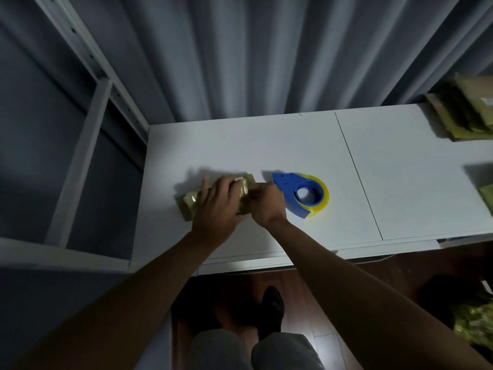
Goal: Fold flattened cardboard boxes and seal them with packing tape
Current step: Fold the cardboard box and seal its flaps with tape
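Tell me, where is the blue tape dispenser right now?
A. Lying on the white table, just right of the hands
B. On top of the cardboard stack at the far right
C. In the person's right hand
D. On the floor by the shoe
A. The blue tape dispenser lies flat on the white table, while the left hand and right hand are both on the small cardboard box.

Scene was dim, bluish cast. Brightest area was the white table (266, 145); light came from above and the near side, since shadows fell just beyond and left of the grip. Hands showed slight motion blur. Wide-angle lens bent the shelf frame (88, 145) at the left edge. Floor stayed murky.
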